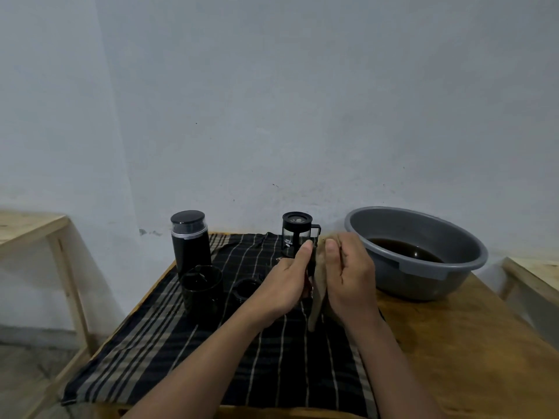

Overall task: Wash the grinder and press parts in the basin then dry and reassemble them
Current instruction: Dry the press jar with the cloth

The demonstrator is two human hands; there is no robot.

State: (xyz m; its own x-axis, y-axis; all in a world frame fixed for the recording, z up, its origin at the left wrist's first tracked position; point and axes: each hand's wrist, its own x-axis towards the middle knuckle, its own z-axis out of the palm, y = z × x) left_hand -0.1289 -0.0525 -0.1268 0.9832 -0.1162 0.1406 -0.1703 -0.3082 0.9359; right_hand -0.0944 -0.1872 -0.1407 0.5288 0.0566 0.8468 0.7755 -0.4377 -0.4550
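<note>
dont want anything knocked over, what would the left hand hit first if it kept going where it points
Probably the small black-framed glass press jug, standing on the dark striped cloth just beyond the left hand, which grips a small dark part. Depth is unclear, so the gap is uncertain.

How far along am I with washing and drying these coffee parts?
Washing looks done: the grey plastic basin holds brown water, and the tall black grinder, black cup, small black ring and glass press beaker stand on the dark striped cloth. In hand: the left hand holds a small dark part, the right hand a tan cloth against it. Left: reassembly.
</note>
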